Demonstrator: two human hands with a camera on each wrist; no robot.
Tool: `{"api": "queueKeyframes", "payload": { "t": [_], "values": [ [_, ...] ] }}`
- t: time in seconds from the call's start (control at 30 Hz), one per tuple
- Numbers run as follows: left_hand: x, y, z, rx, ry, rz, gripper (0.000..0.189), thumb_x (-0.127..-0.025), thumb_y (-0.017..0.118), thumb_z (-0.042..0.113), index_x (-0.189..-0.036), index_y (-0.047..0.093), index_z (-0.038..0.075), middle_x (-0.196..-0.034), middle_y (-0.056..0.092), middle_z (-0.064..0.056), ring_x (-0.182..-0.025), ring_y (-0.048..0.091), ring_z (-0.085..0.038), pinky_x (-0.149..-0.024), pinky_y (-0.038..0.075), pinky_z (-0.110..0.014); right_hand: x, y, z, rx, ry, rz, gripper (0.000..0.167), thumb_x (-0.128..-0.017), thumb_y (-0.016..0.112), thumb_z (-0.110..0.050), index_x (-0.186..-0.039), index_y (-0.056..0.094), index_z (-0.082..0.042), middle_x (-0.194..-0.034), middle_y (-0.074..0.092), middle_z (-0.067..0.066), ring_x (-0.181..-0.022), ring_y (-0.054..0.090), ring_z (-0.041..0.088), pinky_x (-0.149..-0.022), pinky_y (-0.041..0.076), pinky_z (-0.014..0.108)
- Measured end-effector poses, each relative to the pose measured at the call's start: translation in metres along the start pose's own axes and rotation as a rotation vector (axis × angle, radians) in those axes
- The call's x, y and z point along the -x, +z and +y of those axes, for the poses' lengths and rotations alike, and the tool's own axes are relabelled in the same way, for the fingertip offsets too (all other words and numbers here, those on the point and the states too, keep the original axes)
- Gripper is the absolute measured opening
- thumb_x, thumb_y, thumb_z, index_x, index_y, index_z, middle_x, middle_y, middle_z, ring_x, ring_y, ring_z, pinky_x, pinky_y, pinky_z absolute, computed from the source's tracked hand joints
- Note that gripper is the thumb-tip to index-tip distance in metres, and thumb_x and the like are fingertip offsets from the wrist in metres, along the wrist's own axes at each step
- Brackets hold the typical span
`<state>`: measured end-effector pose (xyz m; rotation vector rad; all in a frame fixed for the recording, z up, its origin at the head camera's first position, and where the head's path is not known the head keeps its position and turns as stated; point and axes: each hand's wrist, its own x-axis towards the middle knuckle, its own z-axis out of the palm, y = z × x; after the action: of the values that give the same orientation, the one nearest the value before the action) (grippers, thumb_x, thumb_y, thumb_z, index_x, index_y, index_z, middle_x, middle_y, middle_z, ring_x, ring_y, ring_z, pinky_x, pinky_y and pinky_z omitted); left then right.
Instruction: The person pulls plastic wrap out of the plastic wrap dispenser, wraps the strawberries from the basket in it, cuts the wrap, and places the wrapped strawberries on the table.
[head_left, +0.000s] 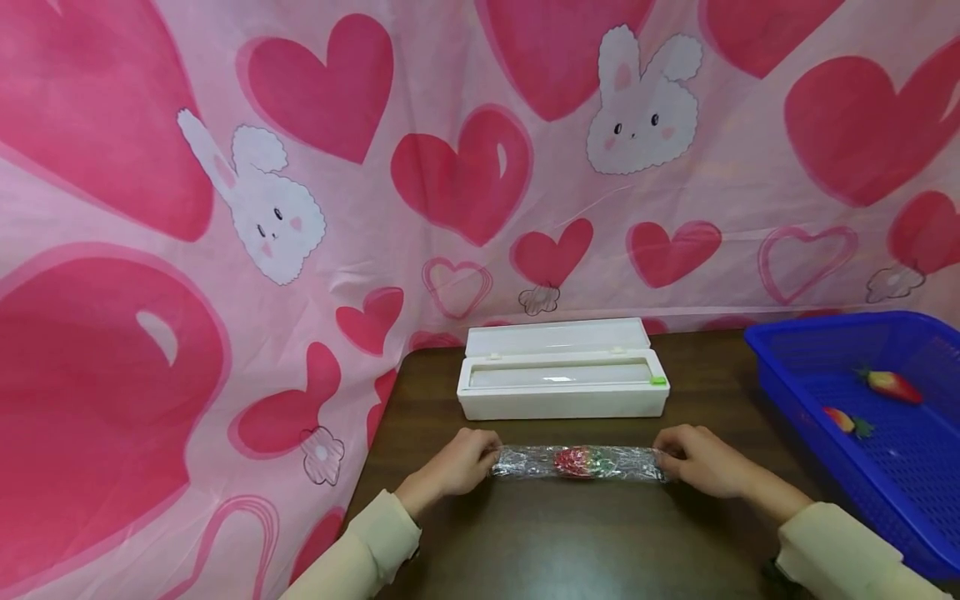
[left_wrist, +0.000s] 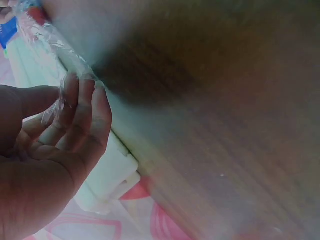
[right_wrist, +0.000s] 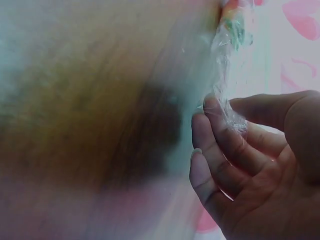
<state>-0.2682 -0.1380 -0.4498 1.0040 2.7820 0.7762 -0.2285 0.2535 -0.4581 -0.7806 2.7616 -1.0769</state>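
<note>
A red strawberry (head_left: pixel 573 462) with green leaves lies rolled inside a long strip of clear plastic wrap (head_left: pixel 630 463), stretched between both hands above the dark table. The left hand (head_left: pixel 467 461) pinches the strip's left end between thumb and fingers; the left wrist view shows the crumpled film (left_wrist: pixel 60 100) at the thumb tip. At the opposite end, the right hand (head_left: pixel 703 461) pinches the film, and its thumb and forefinger meet on the wrap (right_wrist: pixel 227 112) in the right wrist view. Behind the strip stands a white plastic wrap box (head_left: pixel 562 406), lid raised, with a roll inside.
To the right, a blue basket (head_left: pixel 813 400) holds two strawberry pieces (head_left: pixel 892 387) with leaves. The brown wooden table (head_left: pixel 562 533) reaches back to a pink cloth (head_left: pixel 442 275) printed with hearts and rabbits, hanging behind and along the left.
</note>
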Motion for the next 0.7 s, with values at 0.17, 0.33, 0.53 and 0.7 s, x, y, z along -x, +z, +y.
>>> {"api": "queueKeyframes", "payload": {
  "t": [0.17,0.33,0.53,0.7],
  "values": [
    [-0.009,0.001,-0.002,-0.055,-0.025,-0.012,0.009,-0.099,0.063,0.005,-0.095,0.071,0.004,-0.078,0.062,0.003,-0.068,0.050,-0.006,-0.066,0.046,-0.024,-0.008,0.004,0.005,0.078,0.032,0.054,0.007,-0.093,0.070,-0.011,-0.086,0.068,-0.012,-0.071,0.057,-0.011,-0.064,0.048,0.001,-0.059,0.042,0.026],
    [-0.008,0.001,0.001,-0.148,-0.058,0.021,0.010,-0.097,0.065,0.012,-0.103,0.069,0.005,-0.092,0.064,-0.002,-0.082,0.058,-0.015,-0.074,0.051,-0.034,-0.011,0.005,0.000,0.189,0.078,0.081,0.008,-0.089,0.074,-0.012,-0.092,0.067,-0.010,-0.079,0.058,-0.006,-0.071,0.051,0.010,-0.062,0.045,0.032],
    [-0.011,-0.002,0.023,-0.165,-0.010,0.124,0.020,-0.101,0.063,0.020,-0.114,0.067,0.006,-0.108,0.061,-0.004,-0.101,0.057,-0.021,-0.090,0.050,-0.042,-0.014,0.010,-0.036,0.385,-0.016,0.233,0.027,-0.085,0.078,-0.010,-0.110,0.068,-0.003,-0.098,0.063,0.004,-0.086,0.061,0.021,-0.075,0.054,0.045],
    [-0.025,0.007,0.035,-0.068,0.082,-0.020,0.018,-0.104,0.055,0.014,-0.099,0.070,0.006,-0.084,0.060,0.004,-0.079,0.054,-0.010,-0.074,0.049,-0.028,-0.028,0.028,-0.042,0.118,-0.099,0.074,0.010,-0.090,0.065,-0.001,-0.097,0.070,-0.006,-0.090,0.065,-0.002,-0.081,0.057,0.008,-0.072,0.052,0.035]
  ]
}}
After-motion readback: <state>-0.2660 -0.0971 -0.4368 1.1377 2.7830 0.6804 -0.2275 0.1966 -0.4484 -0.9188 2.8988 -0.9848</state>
